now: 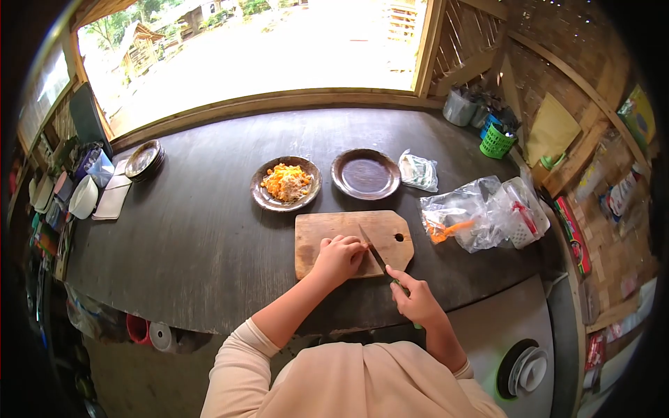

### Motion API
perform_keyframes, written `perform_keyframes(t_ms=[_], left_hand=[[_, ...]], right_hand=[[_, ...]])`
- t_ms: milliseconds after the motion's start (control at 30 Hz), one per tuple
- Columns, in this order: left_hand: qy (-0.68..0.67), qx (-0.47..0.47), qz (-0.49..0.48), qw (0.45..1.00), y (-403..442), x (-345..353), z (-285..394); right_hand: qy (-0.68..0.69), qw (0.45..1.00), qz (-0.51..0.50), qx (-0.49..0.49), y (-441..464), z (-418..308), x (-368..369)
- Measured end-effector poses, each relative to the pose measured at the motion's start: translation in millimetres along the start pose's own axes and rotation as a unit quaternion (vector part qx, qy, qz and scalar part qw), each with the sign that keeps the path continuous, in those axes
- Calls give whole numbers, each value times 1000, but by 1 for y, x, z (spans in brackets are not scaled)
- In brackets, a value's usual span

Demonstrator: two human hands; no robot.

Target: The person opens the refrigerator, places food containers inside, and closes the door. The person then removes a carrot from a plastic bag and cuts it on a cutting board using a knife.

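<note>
A wooden cutting board lies on the dark table in front of me. My left hand is closed over the board, its fingers bent around a small brownish piece that is mostly hidden. My right hand grips the green handle of a knife. The blade points away from me and to the left, over the board beside my left fingertips. Behind the board stand a brown plate with orange and whitish chopped food and an empty brown plate.
Plastic bags with orange items and a white basket lie right of the board, a small clear packet behind them. Stacked plates stand at the far left. A green basket is at the back right.
</note>
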State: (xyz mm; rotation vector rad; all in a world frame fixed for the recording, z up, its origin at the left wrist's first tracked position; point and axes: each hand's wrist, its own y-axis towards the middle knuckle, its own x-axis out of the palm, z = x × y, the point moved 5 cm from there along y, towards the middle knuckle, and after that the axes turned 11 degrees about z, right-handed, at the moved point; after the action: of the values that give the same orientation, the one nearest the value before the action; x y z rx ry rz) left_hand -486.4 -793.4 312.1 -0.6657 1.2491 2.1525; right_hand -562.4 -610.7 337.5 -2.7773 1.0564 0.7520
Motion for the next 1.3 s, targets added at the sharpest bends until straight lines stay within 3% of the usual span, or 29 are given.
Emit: perform_keyframes(t_ms=[167,267,333,367,433,567,633,1300], left_hand=[[1,-5,-14,1000,1,0,1],[4,-2,-5,1000,1,1,-1],[1,-1,-4,1000,1,1,-1],[1,-2,-4,1000,0,0,-1],[5,4,-5,1000,0,0,0],[11,19,5,1000,0,-2,1],[5,9,4,1000,-1,-2,1],[-2,9,2,1000,1,-1,1]], right_hand=[[-2,999,-14,47,3,-3,-2],[-25,1000,-1,11,7,-2,4],[-17,991,55,-123,11,-4,9],[-17,991,55,-123,12,-6,11],[-28,999,20,-28,18,-4,16],[-18,996,43,-80,22,-8,16],[-11,1000,17,7,22,-4,14],[35,996,-12,79,8,3,5]])
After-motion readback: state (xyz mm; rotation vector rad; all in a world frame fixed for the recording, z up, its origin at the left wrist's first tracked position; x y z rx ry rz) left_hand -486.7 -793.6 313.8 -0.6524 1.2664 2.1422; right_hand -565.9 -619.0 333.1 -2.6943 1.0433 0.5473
